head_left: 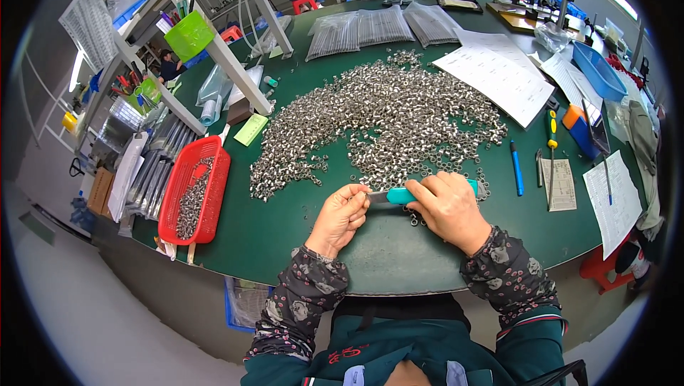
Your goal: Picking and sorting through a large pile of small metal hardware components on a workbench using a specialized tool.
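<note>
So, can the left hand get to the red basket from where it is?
Probably yes: the green table between the left hand and the red basket looks bare, but its fingers are on the teal-handled tool.

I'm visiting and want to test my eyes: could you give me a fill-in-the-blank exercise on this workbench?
1. Both hands, left hand and right hand, hold a tool with a ____ handle.
2. The small metal parts lie heaped on a ____ table.
3. The basket to the person's left is ____.

Missing words: teal; green; red
</note>
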Motion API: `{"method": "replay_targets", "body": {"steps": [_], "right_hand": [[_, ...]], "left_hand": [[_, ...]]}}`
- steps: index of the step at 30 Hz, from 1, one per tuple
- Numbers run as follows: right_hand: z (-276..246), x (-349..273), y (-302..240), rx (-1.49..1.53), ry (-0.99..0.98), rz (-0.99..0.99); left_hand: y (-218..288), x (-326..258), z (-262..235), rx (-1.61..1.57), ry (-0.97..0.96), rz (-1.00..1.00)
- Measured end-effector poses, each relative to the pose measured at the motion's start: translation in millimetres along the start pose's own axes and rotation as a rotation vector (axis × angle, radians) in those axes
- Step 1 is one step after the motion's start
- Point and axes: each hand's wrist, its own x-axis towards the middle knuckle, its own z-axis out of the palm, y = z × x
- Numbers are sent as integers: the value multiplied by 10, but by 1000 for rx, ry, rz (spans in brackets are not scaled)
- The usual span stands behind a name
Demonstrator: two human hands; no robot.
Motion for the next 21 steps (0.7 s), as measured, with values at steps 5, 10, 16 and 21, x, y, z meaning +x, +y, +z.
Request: {"method": "replay_targets", "body": {"steps": [5, 10, 16, 21], "right_hand": [[-55, 14, -2, 56, 66, 21], [-82, 11, -87, 38, -17, 15], [-55, -10, -81, 24, -131, -39], [-16, -33, -52, 210, -75, 216]], "left_hand": [[-1, 1, 38, -40, 55, 36], [26, -4, 52, -52, 106, 75], [49, -3, 74, -57, 98, 77], [17, 10, 83, 46, 117, 105]]}}
